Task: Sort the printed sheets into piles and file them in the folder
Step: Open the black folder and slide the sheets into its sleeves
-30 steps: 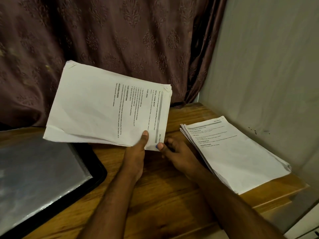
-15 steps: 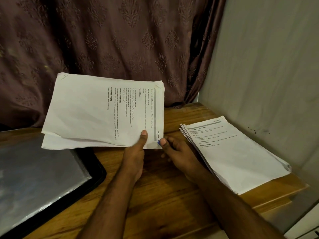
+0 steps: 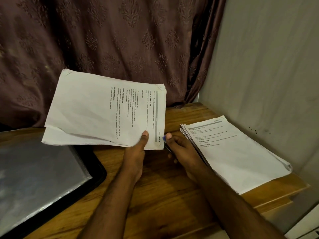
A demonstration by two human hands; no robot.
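Above left hand (image 3: 136, 152): sheaf of printed sheets (image 3: 103, 109), pinched by thumb. Right hand (image 3: 181, 149) beside its corner, gripped blue pen (image 3: 164, 138). Right of it, paper pile (image 3: 241, 152); folder (image 3: 43, 175) far left.

Left hand (image 3: 136, 152) pinches bundle of sheets (image 3: 107, 109) by its near right corner, thumb on top, bundle raised above desk (image 3: 164, 195), text sideways. Right hand (image 3: 183, 152) just right of that corner, holding blue pen (image 3: 164, 139). Pile (image 3: 236, 152) right on desk by wall (image 3: 267, 66). Folder (image 3: 34, 178) near left. Curtain (image 3: 103, 40) far.
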